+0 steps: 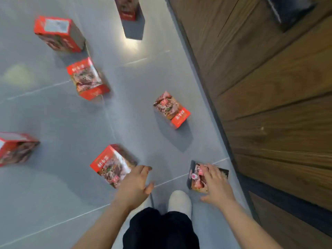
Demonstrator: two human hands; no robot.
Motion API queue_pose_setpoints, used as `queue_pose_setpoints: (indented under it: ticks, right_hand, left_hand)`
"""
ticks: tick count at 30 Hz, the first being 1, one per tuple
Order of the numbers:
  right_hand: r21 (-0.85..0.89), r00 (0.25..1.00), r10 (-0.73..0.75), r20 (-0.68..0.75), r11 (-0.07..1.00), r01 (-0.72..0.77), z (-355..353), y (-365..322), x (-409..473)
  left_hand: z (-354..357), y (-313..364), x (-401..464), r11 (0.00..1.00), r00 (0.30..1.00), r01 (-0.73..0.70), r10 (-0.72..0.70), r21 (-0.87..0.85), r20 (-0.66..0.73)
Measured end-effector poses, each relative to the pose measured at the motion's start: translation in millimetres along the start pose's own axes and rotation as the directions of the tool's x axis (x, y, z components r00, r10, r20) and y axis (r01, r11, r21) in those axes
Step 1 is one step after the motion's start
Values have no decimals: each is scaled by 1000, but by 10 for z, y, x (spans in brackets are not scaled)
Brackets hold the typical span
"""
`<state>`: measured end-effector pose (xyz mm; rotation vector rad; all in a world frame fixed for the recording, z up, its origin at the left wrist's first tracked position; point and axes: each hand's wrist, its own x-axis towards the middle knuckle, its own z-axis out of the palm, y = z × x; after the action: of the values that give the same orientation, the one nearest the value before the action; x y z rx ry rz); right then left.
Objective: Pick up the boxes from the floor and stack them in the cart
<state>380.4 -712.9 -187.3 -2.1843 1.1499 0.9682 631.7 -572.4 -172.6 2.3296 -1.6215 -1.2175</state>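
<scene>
Red boxes are scattered all over the grey tiled floor (62, 123). The left hand (133, 186) is reached down at the near red box (112, 164) in the lower middle of the frame, fingers loosely spread against its right side, nothing actually gripped. The right hand (216, 184) is laid over a darker box (199, 177) at lower right, fingers splayed on top; whether it's gripped can't be told, it's blurry. More boxes are seen at centre (171, 109), upper left (58, 34) and left edge (15, 148). A wooden wall (269, 87) fills the right side.
</scene>
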Motion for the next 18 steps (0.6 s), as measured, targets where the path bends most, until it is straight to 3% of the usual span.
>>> queue_pose_setpoints:
  ticks: [5,12,18]
  right_hand:
    - [-155,999,30,-36,987,-35,484,101,520]
    - [9,984,6,-177,1000,-4,354,23,408]
    - [84,930,-217,-297,964,252,-338,-760,62]
  left_hand:
    - [627,-203,374,997,999,15,-12,-72,48]
    - [565,-38,369,977,997,58,-45,-207,67]
    - [2,257,131,860,986,164,-160,-483,49]
